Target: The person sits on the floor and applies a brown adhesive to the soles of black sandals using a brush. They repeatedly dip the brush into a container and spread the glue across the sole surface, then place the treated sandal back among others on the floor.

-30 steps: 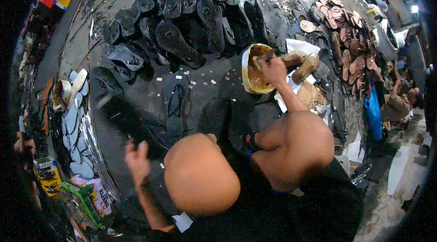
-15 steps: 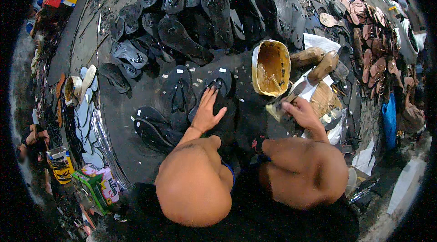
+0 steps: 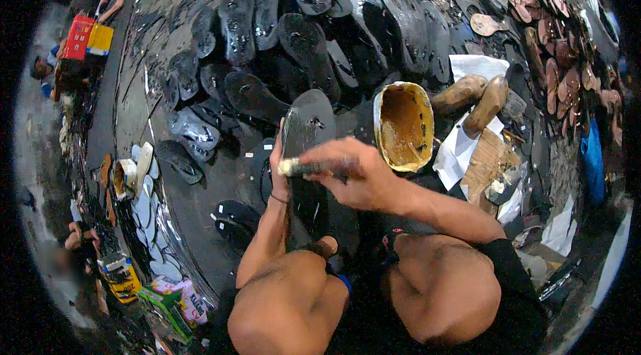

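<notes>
My left hand [image 3: 279, 174] grips the side of a black sandal sole [image 3: 309, 111], which is tilted up with its glossy, wet-looking face showing. In my right hand [image 3: 364, 174] is a brush with pale bristles [image 3: 288, 166], held across that face; the hand is slightly blurred. To the right of the sole stands a tub with a yellowish crusted rim [image 3: 400, 168] and amber, glue-like residue inside. Black flip-flops [image 3: 235, 216] with small white stickers lie beyond my left knee; another is partly hidden behind my left hand.
Many shiny black soles [image 3: 237, 28] spread across the far floor. Right of the tub lie wooden foot-shaped forms [image 3: 486, 108], white paper [image 3: 454, 154] and cardboard [image 3: 487, 164]. Brownish soles [image 3: 567, 81] are piled far right, grey-blue soles [image 3: 143, 211] at left. Other people are at the left edge.
My left hand has lifted a sole off the floor and tilted it up. My right hand has brought the brush from beside the tub leftward to the sole.
</notes>
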`<state>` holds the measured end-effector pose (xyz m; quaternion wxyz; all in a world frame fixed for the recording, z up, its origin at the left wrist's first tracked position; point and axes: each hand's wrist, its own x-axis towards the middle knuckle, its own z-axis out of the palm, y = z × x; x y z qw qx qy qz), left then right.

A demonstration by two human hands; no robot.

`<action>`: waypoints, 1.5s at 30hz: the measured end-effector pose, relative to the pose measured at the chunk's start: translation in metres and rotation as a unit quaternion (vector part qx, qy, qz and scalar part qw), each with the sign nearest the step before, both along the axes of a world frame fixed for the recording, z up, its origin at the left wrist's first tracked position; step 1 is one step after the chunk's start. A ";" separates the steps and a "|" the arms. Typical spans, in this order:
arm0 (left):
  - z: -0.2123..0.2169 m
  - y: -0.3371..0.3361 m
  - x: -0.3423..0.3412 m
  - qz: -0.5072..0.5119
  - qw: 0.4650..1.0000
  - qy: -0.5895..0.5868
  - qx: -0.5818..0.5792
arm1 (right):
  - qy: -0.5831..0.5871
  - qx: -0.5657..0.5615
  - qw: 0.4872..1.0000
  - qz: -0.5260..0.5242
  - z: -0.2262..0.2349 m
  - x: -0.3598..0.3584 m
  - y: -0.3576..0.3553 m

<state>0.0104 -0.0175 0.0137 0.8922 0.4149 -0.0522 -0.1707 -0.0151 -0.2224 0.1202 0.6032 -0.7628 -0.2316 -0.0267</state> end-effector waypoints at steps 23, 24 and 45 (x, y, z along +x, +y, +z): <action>-0.020 0.037 0.004 0.153 0.972 0.166 -0.072 | 0.039 0.002 0.999 -0.004 -0.026 -0.014 -0.008; -0.021 0.037 0.007 0.156 0.968 0.172 -0.096 | 0.074 0.009 0.996 0.054 -0.024 -0.027 -0.012; 0.020 0.044 -0.038 0.054 0.972 0.227 0.011 | 0.264 -0.150 0.950 -0.076 0.028 -0.040 -0.162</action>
